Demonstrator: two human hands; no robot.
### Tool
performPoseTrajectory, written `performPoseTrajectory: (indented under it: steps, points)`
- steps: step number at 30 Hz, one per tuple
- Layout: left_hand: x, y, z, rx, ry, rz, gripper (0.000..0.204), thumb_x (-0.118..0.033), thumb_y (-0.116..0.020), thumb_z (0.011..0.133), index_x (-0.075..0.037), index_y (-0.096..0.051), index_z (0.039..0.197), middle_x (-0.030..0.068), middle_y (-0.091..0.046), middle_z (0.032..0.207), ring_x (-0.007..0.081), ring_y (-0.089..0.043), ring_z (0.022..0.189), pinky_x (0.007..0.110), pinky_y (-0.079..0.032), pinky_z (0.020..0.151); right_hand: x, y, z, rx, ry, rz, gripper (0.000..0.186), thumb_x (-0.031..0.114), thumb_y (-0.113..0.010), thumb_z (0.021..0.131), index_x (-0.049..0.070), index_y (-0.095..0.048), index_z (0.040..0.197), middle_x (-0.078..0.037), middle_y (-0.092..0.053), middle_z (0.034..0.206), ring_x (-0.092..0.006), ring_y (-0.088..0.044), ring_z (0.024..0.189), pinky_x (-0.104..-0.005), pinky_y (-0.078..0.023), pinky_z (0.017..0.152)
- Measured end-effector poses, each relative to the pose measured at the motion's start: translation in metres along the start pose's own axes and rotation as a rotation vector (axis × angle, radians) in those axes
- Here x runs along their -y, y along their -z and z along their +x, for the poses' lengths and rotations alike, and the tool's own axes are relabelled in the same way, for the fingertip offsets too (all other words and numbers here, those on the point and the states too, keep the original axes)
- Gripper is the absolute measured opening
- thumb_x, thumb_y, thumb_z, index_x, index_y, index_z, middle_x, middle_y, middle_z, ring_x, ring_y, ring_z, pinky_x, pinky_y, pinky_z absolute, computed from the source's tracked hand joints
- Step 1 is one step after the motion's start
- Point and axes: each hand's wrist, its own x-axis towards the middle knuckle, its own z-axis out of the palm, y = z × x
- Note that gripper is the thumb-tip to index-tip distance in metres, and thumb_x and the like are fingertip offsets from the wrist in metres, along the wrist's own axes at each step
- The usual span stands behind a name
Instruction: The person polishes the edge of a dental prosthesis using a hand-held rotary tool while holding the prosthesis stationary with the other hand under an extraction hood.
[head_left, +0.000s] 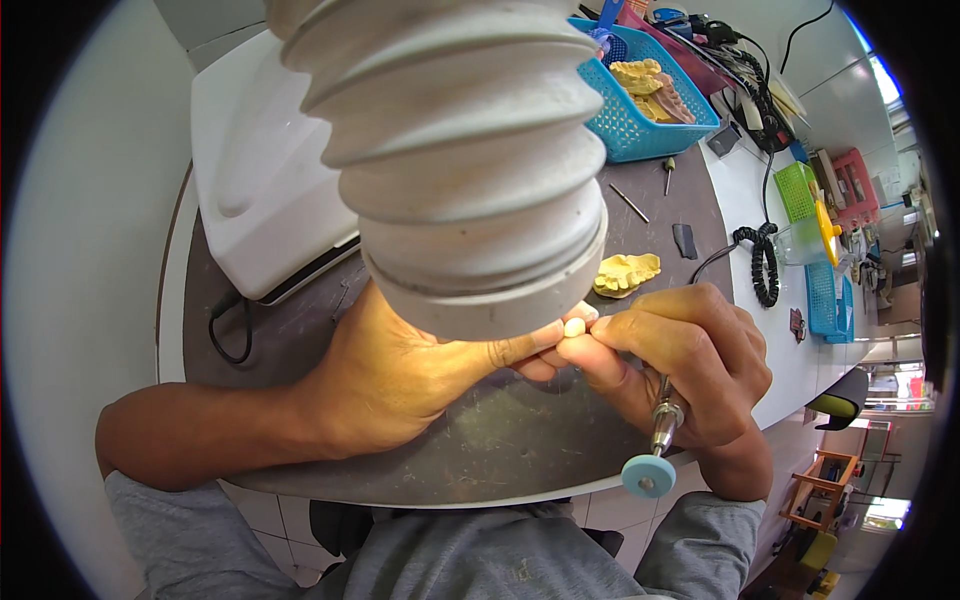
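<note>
A small cream-coloured dental crown (574, 327) is pinched between the fingertips of both hands under a bright light. My left hand (385, 375) reaches in from the left, its thumb and fingers closed at the crown; the hose end hides part of its fingers. My right hand (690, 350) touches the crown with thumb and forefinger. Tucked in that same hand is a rotary handpiece (664, 425), tilted so that its light-blue polishing wheel (648, 476) points down toward me, away from the crown. Just beyond the fingertips lies a yellow plaster dental model (627, 274).
A ribbed suction hose (470, 170) hangs directly over my hands. At left sits a white machine housing (265, 160). A blue basket (640, 135) of plaster models stands at the back right, near a thin bur (629, 202), a dark grey piece (685, 241) and a coiled black cord (765, 265).
</note>
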Motion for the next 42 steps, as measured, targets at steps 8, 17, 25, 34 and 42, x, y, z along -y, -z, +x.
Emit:
performPoseTrajectory:
  steps: [8, 17, 25, 34, 42]
  points:
    - [0.0, 0.0, 0.001, 0.018, -0.012, -0.024, 0.018, -0.008, -0.068, 0.094, 0.003, -0.067, 0.107, 0.008, -0.071, 0.094, 0.0107, -0.066, 0.079, 0.024, -0.056, 0.072, -0.001, 0.002, -0.002, 0.029, 0.009, -0.026, 0.029, 0.023, -0.087, 0.073, 0.007, -0.066, 0.084, -0.004, -0.065, 0.069, -0.0122, -0.06, 0.053, -0.0236, -0.043, 0.043]
    - [0.0, 0.007, 0.001, 0.145, -0.071, 0.012, 0.024, -0.01, -0.057, 0.1, 0.005, -0.062, 0.118, 0.0127, -0.064, 0.109, 0.0146, -0.063, 0.09, 0.027, -0.051, 0.083, -0.001, 0.001, -0.002, 0.016, 0.002, -0.024, 0.025, 0.018, -0.086, 0.069, 0.004, -0.07, 0.081, -0.004, -0.061, 0.067, -0.0134, -0.06, 0.051, -0.0253, -0.047, 0.043]
    - [-0.006, 0.006, 0.0, 0.114, -0.009, 0.052, 0.024, -0.012, -0.058, 0.099, 0.004, -0.062, 0.117, 0.0111, -0.065, 0.106, 0.0142, -0.063, 0.088, 0.027, -0.05, 0.082, -0.001, 0.001, -0.001, 0.013, 0.001, -0.039, 0.025, 0.018, -0.087, 0.067, 0.004, -0.07, 0.08, -0.004, -0.06, 0.066, -0.0131, -0.059, 0.051, -0.0253, -0.047, 0.042]
    - [-0.004, 0.003, 0.0, 0.005, 0.023, 0.034, 0.018, -0.008, -0.066, 0.094, 0.002, -0.061, 0.108, 0.0069, -0.066, 0.092, 0.0114, -0.062, 0.082, 0.026, -0.053, 0.074, -0.006, 0.005, -0.003, 0.15, 0.088, 0.002, 0.031, 0.012, -0.08, 0.069, 0.003, -0.072, 0.097, -0.007, -0.063, 0.08, -0.0154, -0.063, 0.059, -0.0256, -0.049, 0.045]
    - [0.001, 0.005, 0.0, 0.072, -0.052, 0.002, 0.018, -0.008, -0.064, 0.095, 0.0, -0.06, 0.112, 0.0075, -0.063, 0.1, 0.0125, -0.061, 0.09, 0.027, -0.053, 0.079, -0.004, 0.001, -0.002, 0.084, -0.006, 0.047, 0.025, 0.014, -0.08, 0.068, 0.005, -0.073, 0.09, -0.006, -0.063, 0.076, -0.017, -0.063, 0.058, -0.0274, -0.05, 0.046]
